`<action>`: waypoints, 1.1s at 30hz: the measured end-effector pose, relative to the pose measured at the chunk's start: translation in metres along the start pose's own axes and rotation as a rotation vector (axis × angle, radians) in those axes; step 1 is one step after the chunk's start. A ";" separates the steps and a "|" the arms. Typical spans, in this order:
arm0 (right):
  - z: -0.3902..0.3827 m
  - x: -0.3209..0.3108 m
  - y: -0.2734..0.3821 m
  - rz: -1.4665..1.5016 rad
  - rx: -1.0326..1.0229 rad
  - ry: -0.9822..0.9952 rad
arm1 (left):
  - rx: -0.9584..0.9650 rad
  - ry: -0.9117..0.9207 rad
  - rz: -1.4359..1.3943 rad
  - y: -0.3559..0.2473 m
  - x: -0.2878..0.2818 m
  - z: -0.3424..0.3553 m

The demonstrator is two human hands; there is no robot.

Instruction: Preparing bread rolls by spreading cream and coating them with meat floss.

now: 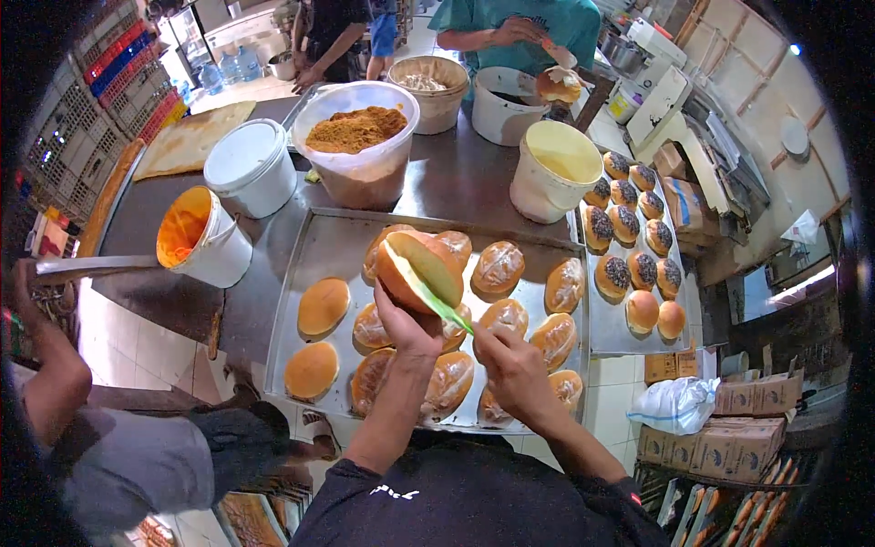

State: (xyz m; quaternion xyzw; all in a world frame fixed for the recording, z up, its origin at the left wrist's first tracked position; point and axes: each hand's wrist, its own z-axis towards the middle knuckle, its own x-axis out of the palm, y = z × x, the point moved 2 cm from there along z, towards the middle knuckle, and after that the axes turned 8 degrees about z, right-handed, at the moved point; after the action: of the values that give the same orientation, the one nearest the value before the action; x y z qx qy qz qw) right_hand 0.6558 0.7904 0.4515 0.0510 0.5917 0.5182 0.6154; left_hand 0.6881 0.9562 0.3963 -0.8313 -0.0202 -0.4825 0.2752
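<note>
My left hand (407,326) holds up a split bun (436,258) above the metal tray (303,264), its fingers wrapped round the underside. The bun gapes open, with pale cream on its cut face. In my right hand (518,372) is a green spatula (452,315), its blade reaching into the bun's opening. On the tray below lie plain golden buns (323,305) at the left. Several buns streaked with white (499,267) fill the middle and right, some hidden behind my hands.
Beyond the tray stand a yellowish tub (554,173), a tub of brown crumbs (357,132), a lidded white bucket (251,169) and an orange-lined bucket (205,237). A second tray (597,321) holds dark-topped buns at right. One co-worker (515,36) handles a bun opposite; another (137,456) is at left.
</note>
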 end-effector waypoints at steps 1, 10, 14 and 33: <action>-0.006 -0.010 0.000 0.049 0.060 0.081 | 0.007 -0.007 0.001 -0.002 -0.005 0.005; 0.052 -0.137 -0.101 0.267 0.322 -0.296 | -0.031 0.127 0.021 -0.019 -0.024 0.009; 0.159 -0.192 -0.197 -0.267 0.198 -0.302 | -0.039 0.169 0.148 -0.027 -0.031 -0.005; 0.339 -0.171 -0.336 -0.060 0.426 0.591 | -0.037 0.233 0.013 -0.026 -0.018 -0.050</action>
State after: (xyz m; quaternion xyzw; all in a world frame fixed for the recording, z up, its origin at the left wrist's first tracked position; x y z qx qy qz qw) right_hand 1.1551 0.7043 0.4396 0.0087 0.8399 0.3576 0.4082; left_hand 0.6308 0.9581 0.4120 -0.7746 0.0262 -0.5743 0.2637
